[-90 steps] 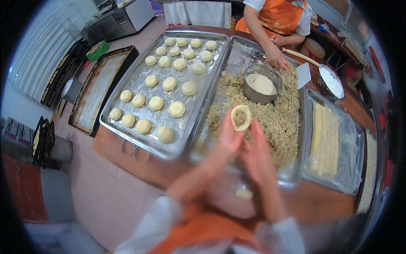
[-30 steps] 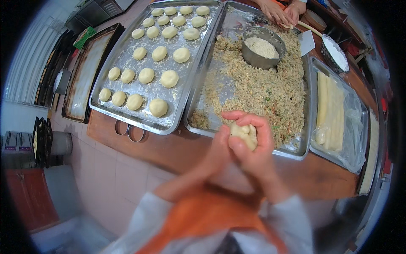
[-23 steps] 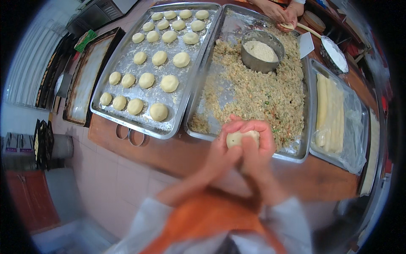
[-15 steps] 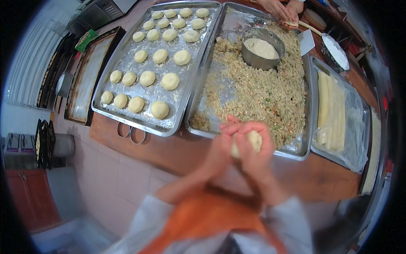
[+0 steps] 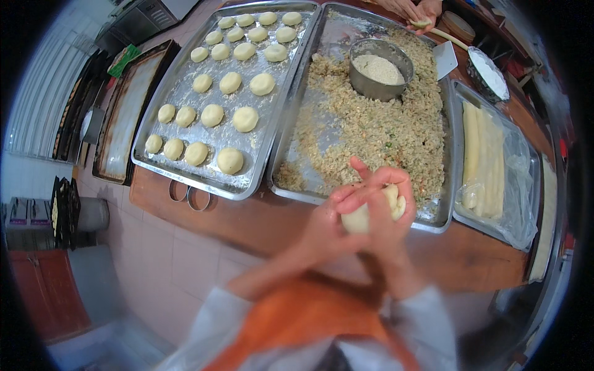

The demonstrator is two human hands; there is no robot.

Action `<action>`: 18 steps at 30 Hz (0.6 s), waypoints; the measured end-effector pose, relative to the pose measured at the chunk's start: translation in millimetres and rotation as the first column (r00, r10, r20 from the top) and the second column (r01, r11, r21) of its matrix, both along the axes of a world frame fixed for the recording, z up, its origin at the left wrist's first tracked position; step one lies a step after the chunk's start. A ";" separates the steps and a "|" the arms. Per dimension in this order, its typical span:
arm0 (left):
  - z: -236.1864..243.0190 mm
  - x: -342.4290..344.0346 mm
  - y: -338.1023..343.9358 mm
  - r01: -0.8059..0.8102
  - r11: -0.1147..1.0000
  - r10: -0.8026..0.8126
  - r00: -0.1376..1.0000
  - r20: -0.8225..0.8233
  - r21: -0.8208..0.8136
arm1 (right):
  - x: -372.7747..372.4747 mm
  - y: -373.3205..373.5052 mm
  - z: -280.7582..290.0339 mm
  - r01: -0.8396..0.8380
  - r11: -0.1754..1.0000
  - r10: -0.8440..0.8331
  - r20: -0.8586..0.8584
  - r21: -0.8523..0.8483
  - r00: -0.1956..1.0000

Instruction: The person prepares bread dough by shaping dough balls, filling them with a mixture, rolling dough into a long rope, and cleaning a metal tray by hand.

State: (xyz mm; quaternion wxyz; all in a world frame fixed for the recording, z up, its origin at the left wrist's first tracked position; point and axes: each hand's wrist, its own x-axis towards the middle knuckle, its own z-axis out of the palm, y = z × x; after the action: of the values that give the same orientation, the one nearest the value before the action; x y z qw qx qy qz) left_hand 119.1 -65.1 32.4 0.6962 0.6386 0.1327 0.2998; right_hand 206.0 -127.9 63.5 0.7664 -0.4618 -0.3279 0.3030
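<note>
Dough ball point(image 5: 354, 221) sits clasped between both hands, left hand point(image 5: 333, 217) and right hand point(image 5: 391, 213) wrapped around it by the near edge of the filling tray point(image 5: 304, 195); they cover much of it, so its exact shape is hard to judge. Left of the filling tray, a second tray point(image 5: 250, 101) carries rows of dough rounds point(image 5: 245, 119). Within the filling tray, a metal bowl point(image 5: 377, 90) stands amid crumbly filling point(image 5: 383, 139); to its right lie long dough strips point(image 5: 486, 164), partly under plastic point(image 5: 515, 201).
</note>
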 end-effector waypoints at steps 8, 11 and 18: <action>-22.7 -8.2 9.9 0.170 0.948 -0.213 0.967 -0.138 -0.269 | 9.1 0.8 -9.9 -0.176 0.984 0.169 0.204 0.021 0.964; -0.2 5.2 -0.1 -0.039 0.999 0.038 0.997 -0.061 -0.012 | 17.8 1.3 -29.6 -0.189 0.975 0.147 0.292 0.121 0.945; 11.6 -13.5 14.8 0.208 0.978 -0.184 0.907 -0.379 0.023 | -9.8 3.5 -7.5 0.004 1.000 -0.001 0.136 -0.015 0.991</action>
State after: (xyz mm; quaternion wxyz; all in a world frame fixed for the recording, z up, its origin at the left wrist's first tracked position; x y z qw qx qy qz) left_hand 105.5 -50.3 44.0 0.6643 0.7155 0.1891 0.1048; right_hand 196.1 -124.3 56.1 0.7391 -0.4877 -0.3762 0.2726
